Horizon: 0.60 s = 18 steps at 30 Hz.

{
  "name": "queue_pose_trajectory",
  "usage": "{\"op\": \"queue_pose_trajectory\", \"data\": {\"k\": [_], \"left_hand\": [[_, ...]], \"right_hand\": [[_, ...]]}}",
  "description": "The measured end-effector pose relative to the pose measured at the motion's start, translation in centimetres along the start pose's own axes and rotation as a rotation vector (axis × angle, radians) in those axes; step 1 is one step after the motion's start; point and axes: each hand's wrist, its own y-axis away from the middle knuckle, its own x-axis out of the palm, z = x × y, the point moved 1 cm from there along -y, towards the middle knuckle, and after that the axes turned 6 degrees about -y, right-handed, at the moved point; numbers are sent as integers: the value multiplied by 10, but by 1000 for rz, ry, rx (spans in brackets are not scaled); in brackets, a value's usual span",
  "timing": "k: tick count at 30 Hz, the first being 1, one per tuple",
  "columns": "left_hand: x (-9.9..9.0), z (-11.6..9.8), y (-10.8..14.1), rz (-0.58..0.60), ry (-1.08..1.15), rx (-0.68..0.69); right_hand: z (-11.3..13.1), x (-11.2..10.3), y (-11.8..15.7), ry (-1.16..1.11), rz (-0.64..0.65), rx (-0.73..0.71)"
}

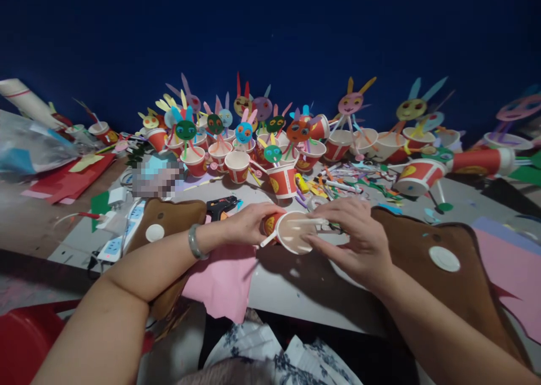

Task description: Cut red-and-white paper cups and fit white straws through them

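Observation:
A red and white paper cup (pixel 298 239) is tipped so that its open mouth faces me, just above the front part of the table. My left hand (pixel 253 222) is closed round the cup's left side. A white stick (pixel 269 239) juts out at the cup's lower left. My right hand (pixel 357 241) pinches another white stick (pixel 310 221), which lies across the cup's mouth; the fingertips are at the right rim. Pink paper (pixel 224 280) lies below my left wrist.
Many cups with paper rabbit heads (pixel 244 132) stand along the back. A black glue gun (pixel 222 206) lies left of the cup, near a power strip (pixel 122 233). Paper scraps and markers (pixel 333 185) lie behind my right hand. Brown mats (pixel 435 283) flank the work area.

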Motion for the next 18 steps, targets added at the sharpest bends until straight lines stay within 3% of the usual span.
{"op": "queue_pose_trajectory", "data": {"k": [5,18], "left_hand": [[10,4,0,44,27,42],[2,-15,-1,304,476,-220]], "right_hand": [[8,3,2,-3,80,-48],[12,-10,-5,-140,281,-76]]}}
